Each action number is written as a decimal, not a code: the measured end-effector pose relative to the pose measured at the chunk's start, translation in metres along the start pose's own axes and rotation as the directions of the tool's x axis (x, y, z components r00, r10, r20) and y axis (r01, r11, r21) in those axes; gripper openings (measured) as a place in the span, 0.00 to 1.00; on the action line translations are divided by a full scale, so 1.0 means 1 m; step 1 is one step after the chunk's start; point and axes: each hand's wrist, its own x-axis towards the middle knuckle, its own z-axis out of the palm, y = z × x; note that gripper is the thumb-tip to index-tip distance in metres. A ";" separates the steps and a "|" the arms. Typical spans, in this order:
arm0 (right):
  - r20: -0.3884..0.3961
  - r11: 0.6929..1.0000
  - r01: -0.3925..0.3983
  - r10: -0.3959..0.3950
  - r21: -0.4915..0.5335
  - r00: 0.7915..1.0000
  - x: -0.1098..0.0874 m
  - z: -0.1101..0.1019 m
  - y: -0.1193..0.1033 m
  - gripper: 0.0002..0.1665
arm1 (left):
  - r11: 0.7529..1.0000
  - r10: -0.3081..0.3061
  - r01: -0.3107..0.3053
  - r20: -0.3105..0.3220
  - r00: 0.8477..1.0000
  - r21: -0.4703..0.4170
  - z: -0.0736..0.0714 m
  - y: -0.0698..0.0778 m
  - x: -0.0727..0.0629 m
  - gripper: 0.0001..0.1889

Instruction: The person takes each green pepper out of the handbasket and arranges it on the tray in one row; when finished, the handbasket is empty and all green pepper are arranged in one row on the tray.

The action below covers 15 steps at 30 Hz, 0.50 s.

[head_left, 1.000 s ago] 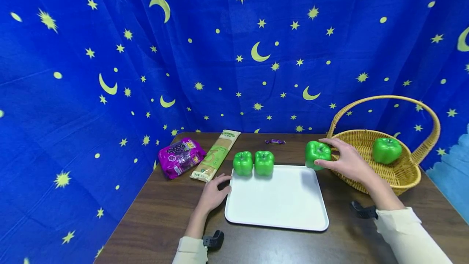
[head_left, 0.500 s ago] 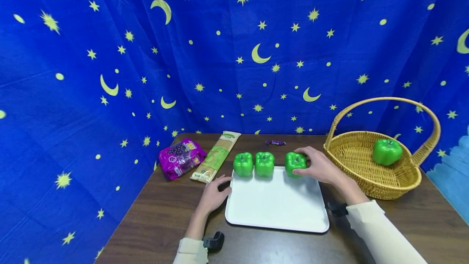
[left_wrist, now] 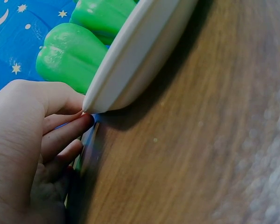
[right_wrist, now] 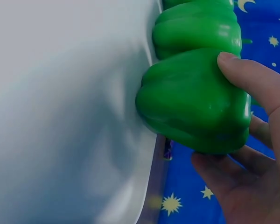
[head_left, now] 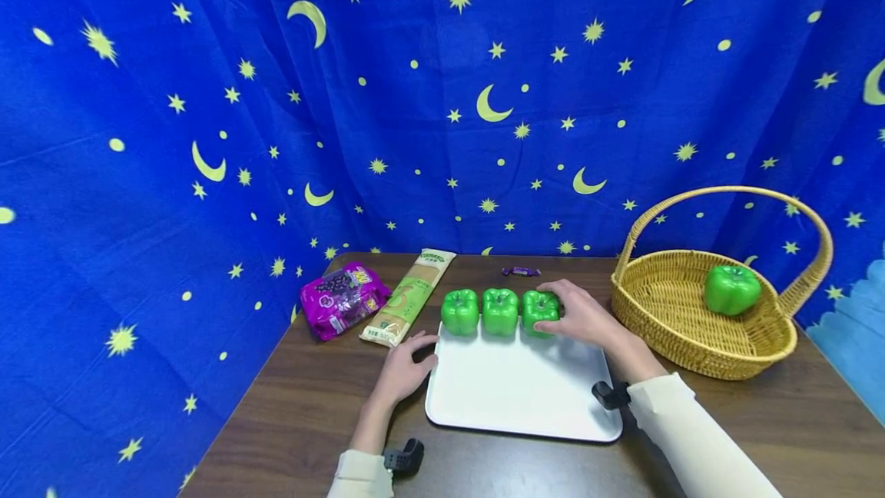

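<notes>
My right hand (head_left: 577,313) grips a green bell pepper (head_left: 539,312) between thumb and fingers, at the back edge of the white tray (head_left: 518,390). In the right wrist view the pepper (right_wrist: 196,102) stands over the tray's rim, with the thumb on one side and fingers on the other. To its left, two more green bell peppers (head_left: 500,311) (head_left: 459,312) stand in a row along the back edge. My left hand (head_left: 404,367) rests at the tray's left side. In the left wrist view its fingertips touch the rim (left_wrist: 126,65), fingers loosely bent.
A wicker basket (head_left: 691,336) with a tall handle stands at the right, holding one green bell pepper (head_left: 731,290). At the back left lie a purple snack bag (head_left: 342,300) and a noodle packet (head_left: 408,298). A small purple wrapped candy (head_left: 521,271) lies behind the tray.
My right hand has carried the bell pepper leftward from beside the basket to the tray's back edge, close to the other two. The left hand has stayed at the tray's left side.
</notes>
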 end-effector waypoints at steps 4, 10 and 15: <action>-0.006 1.000 -0.003 0.003 0.002 1.000 0.000 0.002 -0.001 0.44 | 1.000 0.000 0.000 -0.002 1.000 0.005 0.000 0.001 -0.001 0.17; -0.011 1.000 0.025 -0.025 0.001 1.000 -0.003 -0.004 -0.001 0.47 | 1.000 0.000 0.000 0.001 1.000 -0.002 0.000 0.002 -0.001 0.17; -0.017 0.999 0.031 -0.030 0.029 0.999 -0.005 -0.022 -0.003 0.46 | 1.000 0.008 -0.008 -0.001 1.000 0.000 -0.001 0.003 -0.002 0.17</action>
